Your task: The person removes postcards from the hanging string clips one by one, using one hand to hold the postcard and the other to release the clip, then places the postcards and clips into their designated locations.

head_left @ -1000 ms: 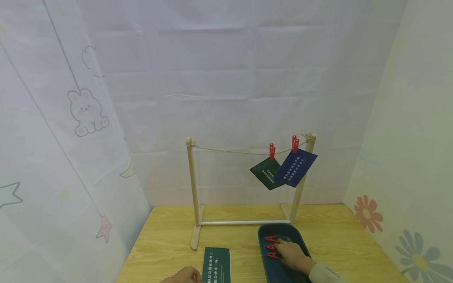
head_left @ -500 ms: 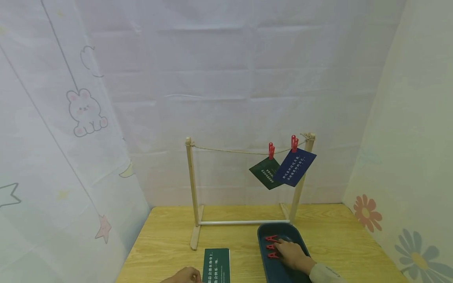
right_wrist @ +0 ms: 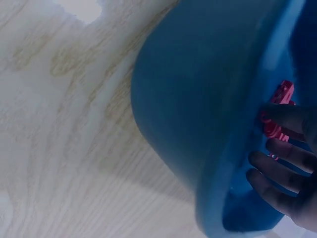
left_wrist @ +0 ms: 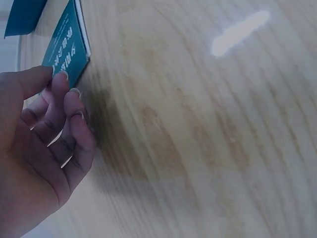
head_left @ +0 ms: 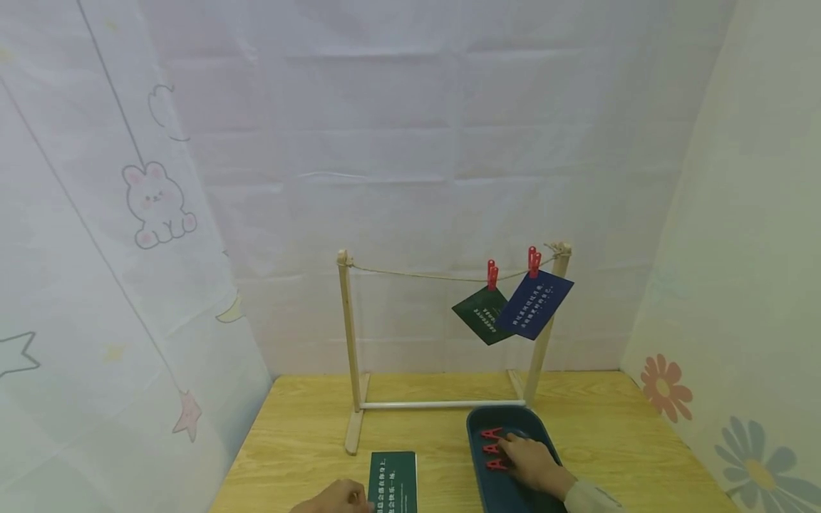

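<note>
My left hand is beside the left edge of a dark green booklet or card stack with white lettering. In the left wrist view its fingers are loosely curled, thumb and index tips close together in front of the green cover; any contact there is unclear. My right hand reaches into a dark blue tray and touches the red clothespins lying along its left side. In the right wrist view the thumb covers part of the clothespins, hiding whether one is pinched.
Behind the tray stands a wooden frame with a string across its top. A green card and a blue card hang at the string's right end from red clothespins. Bare wooden table lies between booklet and tray.
Both hands stay almost in place, the right one in the tray and the left one beside the booklet. The clothespins and the hanging cards look the same.
</note>
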`<action>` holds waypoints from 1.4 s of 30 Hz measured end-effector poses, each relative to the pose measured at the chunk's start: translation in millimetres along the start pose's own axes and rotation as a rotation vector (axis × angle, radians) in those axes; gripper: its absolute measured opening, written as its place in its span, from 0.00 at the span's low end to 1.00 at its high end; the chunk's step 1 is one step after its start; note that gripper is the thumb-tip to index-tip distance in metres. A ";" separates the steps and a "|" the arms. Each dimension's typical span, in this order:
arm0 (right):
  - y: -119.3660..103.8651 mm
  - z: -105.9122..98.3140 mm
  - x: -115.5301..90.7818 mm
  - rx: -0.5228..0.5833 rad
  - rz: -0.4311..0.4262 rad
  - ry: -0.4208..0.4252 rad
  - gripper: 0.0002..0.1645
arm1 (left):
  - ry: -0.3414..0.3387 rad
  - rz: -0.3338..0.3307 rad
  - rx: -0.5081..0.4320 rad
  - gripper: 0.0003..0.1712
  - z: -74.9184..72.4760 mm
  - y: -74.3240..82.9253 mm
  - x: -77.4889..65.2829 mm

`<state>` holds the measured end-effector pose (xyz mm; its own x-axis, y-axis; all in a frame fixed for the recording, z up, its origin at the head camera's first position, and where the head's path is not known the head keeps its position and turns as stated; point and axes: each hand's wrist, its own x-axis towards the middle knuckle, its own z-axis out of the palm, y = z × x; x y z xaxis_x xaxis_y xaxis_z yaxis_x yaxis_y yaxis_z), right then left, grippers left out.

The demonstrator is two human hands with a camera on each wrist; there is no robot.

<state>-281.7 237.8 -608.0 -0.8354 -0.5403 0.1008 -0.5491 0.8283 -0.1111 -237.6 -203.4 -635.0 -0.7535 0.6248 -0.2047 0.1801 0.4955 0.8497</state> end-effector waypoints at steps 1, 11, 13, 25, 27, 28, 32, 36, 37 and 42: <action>0.2 -1.0 -0.2 -0.002 -0.006 0.002 0.20 | -0.001 0.014 0.003 0.16 -1.4 1.0 1.8; 1.1 -28.5 0.1 0.071 -0.083 0.113 0.17 | 0.093 0.120 -0.023 0.15 -1.4 25.5 14.9; 1.1 -37.2 0.9 0.095 -0.116 0.165 0.19 | 0.098 0.127 -0.012 0.14 -1.3 27.0 16.2; 3.6 -103.4 19.3 0.113 -0.296 0.439 0.21 | 0.151 0.224 0.075 0.17 -14.1 49.1 20.0; 3.5 -118.0 25.9 0.091 -0.321 0.523 0.21 | 0.151 0.243 0.070 0.17 -14.7 55.3 23.4; 3.2 -125.3 28.8 0.091 -0.333 0.556 0.21 | 0.149 0.253 0.071 0.17 -14.6 58.1 25.7; 2.8 -150.2 40.0 0.046 -0.394 0.681 0.17 | 0.124 0.290 0.106 0.15 -16.4 70.1 34.4; 1.9 -171.6 50.0 0.002 -0.452 0.782 0.18 | 0.157 0.299 0.148 0.15 -20.9 83.2 41.7; 1.4 -177.2 51.9 -0.006 -0.458 0.805 0.19 | 0.176 0.296 0.162 0.15 -22.0 86.4 43.4; -2.7 -205.6 60.0 -0.070 -0.472 0.914 0.17 | 0.248 0.282 0.217 0.16 -23.3 100.5 51.8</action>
<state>-325.6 233.5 -398.4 -0.1818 -0.5178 0.8360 -0.7894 0.5838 0.1899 -273.3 -135.3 -548.8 -0.7805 0.6026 0.1662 0.5090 0.4582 0.7287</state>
